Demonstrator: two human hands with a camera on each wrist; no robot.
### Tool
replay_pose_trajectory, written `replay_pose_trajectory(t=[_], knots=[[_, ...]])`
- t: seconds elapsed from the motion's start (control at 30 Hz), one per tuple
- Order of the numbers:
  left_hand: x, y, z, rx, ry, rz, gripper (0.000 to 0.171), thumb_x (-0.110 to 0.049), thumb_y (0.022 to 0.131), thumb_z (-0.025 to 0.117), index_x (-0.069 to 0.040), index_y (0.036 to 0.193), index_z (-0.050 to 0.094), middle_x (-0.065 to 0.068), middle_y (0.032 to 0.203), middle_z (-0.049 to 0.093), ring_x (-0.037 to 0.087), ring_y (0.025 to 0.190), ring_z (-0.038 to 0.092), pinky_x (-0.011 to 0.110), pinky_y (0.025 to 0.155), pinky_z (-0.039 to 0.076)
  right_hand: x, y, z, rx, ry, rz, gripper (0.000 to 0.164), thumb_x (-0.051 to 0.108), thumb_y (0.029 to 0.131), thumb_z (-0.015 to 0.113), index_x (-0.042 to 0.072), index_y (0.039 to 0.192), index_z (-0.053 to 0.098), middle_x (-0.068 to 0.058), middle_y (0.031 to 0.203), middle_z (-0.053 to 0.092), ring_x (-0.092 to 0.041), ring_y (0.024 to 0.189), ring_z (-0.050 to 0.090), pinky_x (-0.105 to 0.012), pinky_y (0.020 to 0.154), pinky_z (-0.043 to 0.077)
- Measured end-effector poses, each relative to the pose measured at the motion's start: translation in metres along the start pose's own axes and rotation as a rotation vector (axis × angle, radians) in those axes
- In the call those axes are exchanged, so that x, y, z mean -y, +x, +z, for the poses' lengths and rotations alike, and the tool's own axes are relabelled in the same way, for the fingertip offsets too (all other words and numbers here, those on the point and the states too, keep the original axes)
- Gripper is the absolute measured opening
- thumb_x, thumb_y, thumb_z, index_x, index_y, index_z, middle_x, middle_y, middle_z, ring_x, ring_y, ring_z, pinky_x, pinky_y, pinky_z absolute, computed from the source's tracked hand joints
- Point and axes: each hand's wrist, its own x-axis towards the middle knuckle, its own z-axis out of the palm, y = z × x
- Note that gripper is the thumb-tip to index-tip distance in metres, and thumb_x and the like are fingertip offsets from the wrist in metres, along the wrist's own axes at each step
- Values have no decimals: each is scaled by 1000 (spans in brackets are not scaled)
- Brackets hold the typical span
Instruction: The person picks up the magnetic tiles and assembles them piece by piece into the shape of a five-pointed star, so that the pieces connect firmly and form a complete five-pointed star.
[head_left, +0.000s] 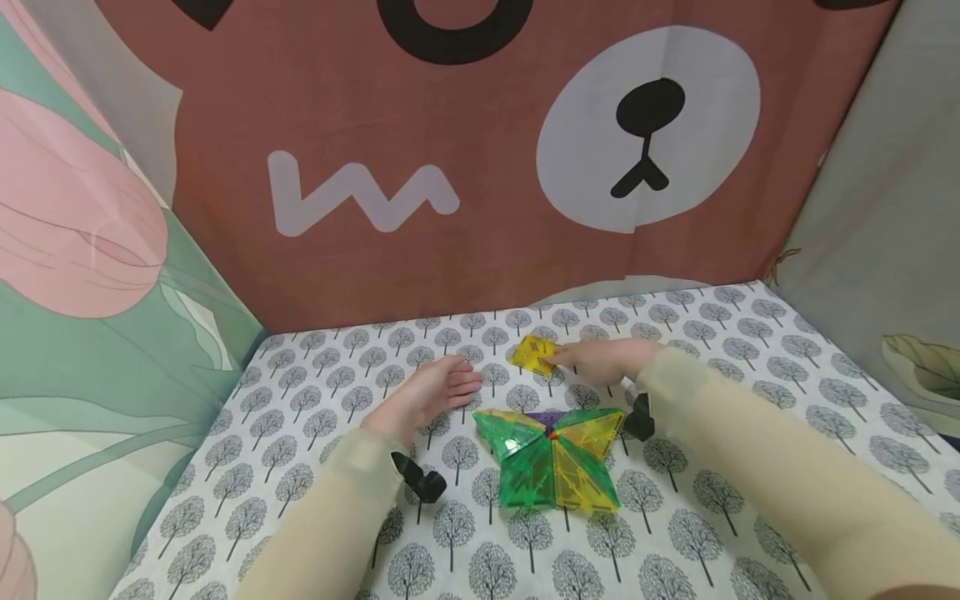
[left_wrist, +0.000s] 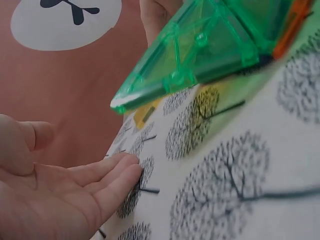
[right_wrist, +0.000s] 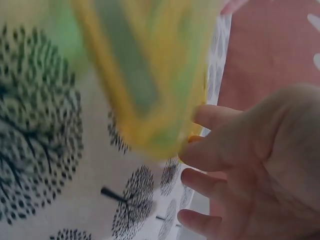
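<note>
My right hand (head_left: 596,360) reaches to the back of the table, its fingertips on the right edge of a see-through yellow magnetic tile (head_left: 534,356). In the right wrist view its fingers (right_wrist: 210,155) look extended. My left hand (head_left: 435,390) rests on the cloth palm-inward, fingers straight, holding nothing. Between my forearms sits a star-like build of magnetic tiles (head_left: 528,467) in green, yellow and purple, raised at its middle. Its green point (left_wrist: 185,60) looms close in the left wrist view; a blurred yellow point (right_wrist: 145,75) fills the top of the right wrist view.
A white cloth printed with trees (head_left: 337,375) covers the table. Behind it hangs a brown curtain (head_left: 360,275) with a bear's face, and a floral curtain (head_left: 82,250) closes the left side. A grey curtain (head_left: 885,233) stands at the right.
</note>
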Motion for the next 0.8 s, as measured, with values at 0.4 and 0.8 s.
replay_pose_trajectory(t=[0.4, 0.8], knots=[[-4, 8, 18, -6, -12, -6, 57, -27, 107, 36, 14, 146, 29, 32, 138, 49, 40, 125, 52, 41, 103, 46, 4, 3, 10, -152, 262, -60, 48, -5, 100, 33, -3, 148, 38, -23, 147, 44, -41, 136, 39, -53, 112, 32], [-4, 10, 26, -75, 7, 7, 57, -26, 106, 41, 14, 146, 30, 31, 135, 52, 38, 121, 56, 40, 99, 49, -12, 11, 17, -215, 817, 10, 48, -4, 97, 49, -16, 142, 37, -32, 139, 46, -41, 122, 52, -44, 98, 50]])
